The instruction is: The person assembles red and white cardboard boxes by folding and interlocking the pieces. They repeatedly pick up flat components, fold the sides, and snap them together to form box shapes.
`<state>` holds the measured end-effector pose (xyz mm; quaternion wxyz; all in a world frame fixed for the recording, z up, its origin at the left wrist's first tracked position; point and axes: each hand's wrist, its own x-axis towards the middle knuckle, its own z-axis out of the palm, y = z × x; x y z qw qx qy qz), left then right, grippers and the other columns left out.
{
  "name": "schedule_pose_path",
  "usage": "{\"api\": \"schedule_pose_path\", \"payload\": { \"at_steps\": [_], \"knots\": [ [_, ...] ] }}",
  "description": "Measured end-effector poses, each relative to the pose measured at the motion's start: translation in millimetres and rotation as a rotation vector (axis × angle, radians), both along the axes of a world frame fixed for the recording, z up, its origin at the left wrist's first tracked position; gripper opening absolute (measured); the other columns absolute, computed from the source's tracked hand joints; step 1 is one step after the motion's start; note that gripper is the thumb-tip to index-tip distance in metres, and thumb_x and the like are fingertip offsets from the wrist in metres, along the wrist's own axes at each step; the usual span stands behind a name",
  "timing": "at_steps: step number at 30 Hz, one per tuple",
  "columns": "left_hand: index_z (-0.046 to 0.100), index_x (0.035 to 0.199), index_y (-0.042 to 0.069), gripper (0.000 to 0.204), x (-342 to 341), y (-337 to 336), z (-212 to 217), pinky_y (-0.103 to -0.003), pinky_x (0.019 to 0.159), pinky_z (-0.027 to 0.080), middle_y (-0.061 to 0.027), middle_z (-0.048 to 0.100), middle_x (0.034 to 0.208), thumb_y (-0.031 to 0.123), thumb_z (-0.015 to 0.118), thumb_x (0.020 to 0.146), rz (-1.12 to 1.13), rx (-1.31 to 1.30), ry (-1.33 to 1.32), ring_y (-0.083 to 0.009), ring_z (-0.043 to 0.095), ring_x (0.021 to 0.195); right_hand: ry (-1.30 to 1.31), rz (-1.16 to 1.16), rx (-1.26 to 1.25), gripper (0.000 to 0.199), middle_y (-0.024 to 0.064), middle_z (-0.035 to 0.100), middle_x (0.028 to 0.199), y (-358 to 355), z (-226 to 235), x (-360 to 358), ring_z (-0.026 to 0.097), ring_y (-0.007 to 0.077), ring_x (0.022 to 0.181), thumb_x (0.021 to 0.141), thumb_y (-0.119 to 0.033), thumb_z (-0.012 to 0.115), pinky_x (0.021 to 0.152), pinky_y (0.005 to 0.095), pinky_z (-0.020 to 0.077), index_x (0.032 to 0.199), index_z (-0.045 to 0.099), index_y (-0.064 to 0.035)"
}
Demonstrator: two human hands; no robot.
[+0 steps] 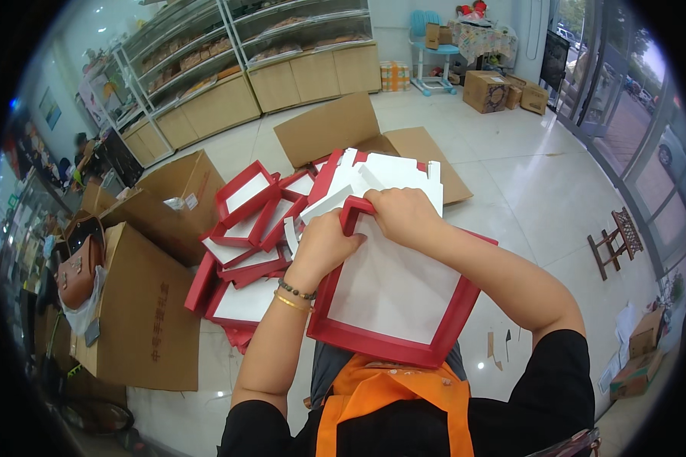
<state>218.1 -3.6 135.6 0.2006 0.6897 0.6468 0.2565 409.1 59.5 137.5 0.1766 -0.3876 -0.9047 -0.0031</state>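
Note:
A red box with a white inside (392,293) rests against my lap, its open side facing me. My left hand (328,247) grips its far left corner, with the thumb over the rim. On the far edge beside it, my right hand (405,217) is closed around the red wall. The fingertips behind the wall are hidden. Just beyond my hands lie white cardboard pieces (404,171), flat and partly folded. To the left sits a heap of red box trays (244,194) with white insides, tilted over one another.
Large cardboard cartons (149,305) stand at the left, a brown handbag (80,270) on one. An open carton (328,129) is behind the heap. A small wooden stool (617,240) stands at the right. Glass display shelves (190,61) line the back.

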Motion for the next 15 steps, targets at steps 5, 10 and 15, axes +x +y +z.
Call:
{"api": "schedule_pose_path", "payload": {
  "at_steps": [5,10,15],
  "knots": [
    [0.068,0.115,-0.002,0.046,-14,9,-32,-0.049,0.086,0.061,-0.0261,0.077,0.101,0.019,0.088,0.079,0.070,0.081,0.016,-0.0433,0.076,0.094,-0.036,-0.060,-0.010,0.015,0.0183,0.076,0.083,10,-12,-17,0.076,0.0383,0.077,0.091,-0.013,0.069,0.068,0.0486,0.0595,0.100,0.070,-0.0018],
    [0.065,0.120,0.001,0.054,14,-17,-72,-0.050,0.088,0.059,-0.0259,0.078,0.104,0.025,0.091,0.080,0.280,0.041,-0.003,-0.0440,0.075,0.098,0.038,-0.123,-0.031,0.018,0.0197,0.077,0.083,26,-44,-2,0.077,0.0377,0.077,0.091,-0.019,0.072,0.068,0.0476,0.0602,0.092,0.072,-0.0008],
    [0.068,0.116,-0.003,0.050,7,-17,-78,-0.047,0.086,0.060,-0.0256,0.078,0.105,0.022,0.091,0.079,0.253,0.044,-0.093,-0.0423,0.076,0.098,0.020,-0.080,-0.043,0.021,0.0192,0.075,0.080,27,-54,1,0.076,0.0370,0.075,0.091,-0.022,0.073,0.068,0.0482,0.0597,0.086,0.075,-0.0017]
  ]
}}
